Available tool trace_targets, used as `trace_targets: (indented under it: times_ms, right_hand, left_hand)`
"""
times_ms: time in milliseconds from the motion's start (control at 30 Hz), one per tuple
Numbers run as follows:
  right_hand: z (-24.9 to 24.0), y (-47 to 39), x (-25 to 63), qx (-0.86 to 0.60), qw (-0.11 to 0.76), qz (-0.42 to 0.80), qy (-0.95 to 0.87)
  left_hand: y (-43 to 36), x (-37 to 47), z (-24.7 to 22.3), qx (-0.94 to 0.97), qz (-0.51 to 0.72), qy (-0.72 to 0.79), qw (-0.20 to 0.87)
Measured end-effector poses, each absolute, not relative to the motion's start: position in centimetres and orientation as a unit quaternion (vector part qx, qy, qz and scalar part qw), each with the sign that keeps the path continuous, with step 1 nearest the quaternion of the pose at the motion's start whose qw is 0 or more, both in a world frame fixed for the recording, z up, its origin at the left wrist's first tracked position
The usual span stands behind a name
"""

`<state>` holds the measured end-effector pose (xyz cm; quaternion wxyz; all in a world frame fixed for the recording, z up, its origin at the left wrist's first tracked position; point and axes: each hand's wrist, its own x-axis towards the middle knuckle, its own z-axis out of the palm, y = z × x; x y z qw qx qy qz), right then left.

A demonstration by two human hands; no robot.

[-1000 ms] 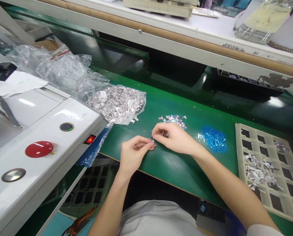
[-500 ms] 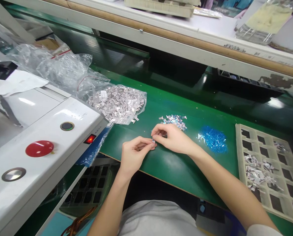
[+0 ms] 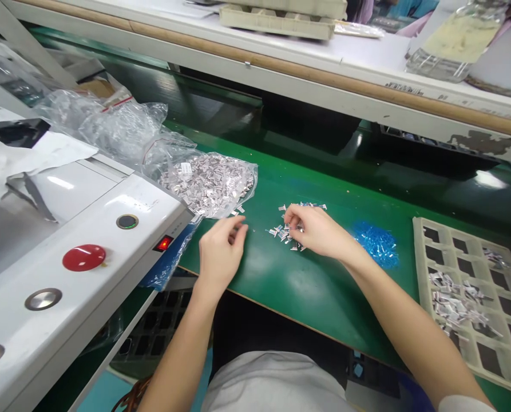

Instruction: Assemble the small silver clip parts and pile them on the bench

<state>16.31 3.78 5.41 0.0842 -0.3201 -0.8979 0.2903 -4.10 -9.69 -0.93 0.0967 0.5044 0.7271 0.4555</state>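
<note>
My right hand (image 3: 315, 229) is over a loose pile of small silvery flat pieces with blue film (image 3: 283, 232). Its fingers are bent down at the pieces, thumb and forefinger a little apart, and it covers part of the pile. My left hand (image 3: 221, 249) hovers at the near edge of the bench, its fingers loosely curled and nothing visible in them. Just beyond it lies a clear plastic bag (image 3: 214, 180) full of similar silvery pieces, a few of which lie loose at its mouth. Behind my right wrist is a heap of blue film strips (image 3: 375, 243).
On the right, a cream compartment tray (image 3: 424, 297) holds silvery pieces in some cells. A white machine (image 3: 92, 309) with a red button (image 3: 83, 257) takes up the left. Crumpled clear bags (image 3: 113, 126) lie behind it. Across the back runs a shelf (image 3: 281, 68).
My hands have parted from a joint pinch on a small piece. The left has moved left; the right has gone to the pile, whose pieces now spread nearer me.
</note>
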Motion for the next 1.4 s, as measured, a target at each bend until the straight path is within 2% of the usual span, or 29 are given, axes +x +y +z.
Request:
trace_targets:
  times_ms: [100, 233, 333, 433, 500, 667, 900, 1067, 1267, 1400]
  right_hand:
    - [5.2, 4.6, 16.7, -0.343, 0.086, 0.253, -0.901]
    - [4.9, 6.2, 16.8, -0.376, 0.162, 0.239, -0.88]
    - [3.6, 8.6, 17.2, -0.427, 0.253, 0.187, -0.848]
    - [1.4, 11.3, 17.7, -0.468, 0.275, 0.147, -0.827]
    - [0.1, 12.5, 17.9, -0.48, 0.263, 0.133, -0.826]
    - [-0.8, 13.4, 17.7, -0.48, 0.224, 0.107, -0.841]
    - [0.0, 13.3, 17.4, -0.494, 0.212, 0.138, -0.832]
    - [0.1, 13.1, 17.2, -0.502, 0.237, 0.151, -0.818]
    - [-0.2, 13.5, 17.2, -0.486, 0.265, 0.178, -0.814]
    - [1.4, 12.4, 16.7, -0.472, 0.284, 0.204, -0.809]
  left_hand:
    - [-8.0, -6.4, -0.9, 0.524, 0.356, 0.773, 0.012]
    - [-6.8, -7.6, -1.0, 0.559, 0.28, 0.78, 0.001]
    - [-6.9, -7.6, -1.0, 0.569, 0.27, 0.776, -0.012]
    - [-7.4, -7.3, -1.0, 0.561, 0.312, 0.767, -0.024]
    - [-7.9, -6.9, -1.0, 0.552, 0.374, 0.745, 0.006]
    - [-9.4, -4.4, -0.8, 0.49, 0.521, 0.672, 0.193]
    - [-10.7, -0.7, -1.1, 0.435, 0.575, 0.605, 0.338]
    - [-10.9, 0.4, -1.5, 0.426, 0.571, 0.587, 0.384]
    - [-11.2, 0.4, -1.8, 0.432, 0.561, 0.585, 0.395]
    - [-11.4, 0.2, -1.8, 0.418, 0.574, 0.588, 0.386]
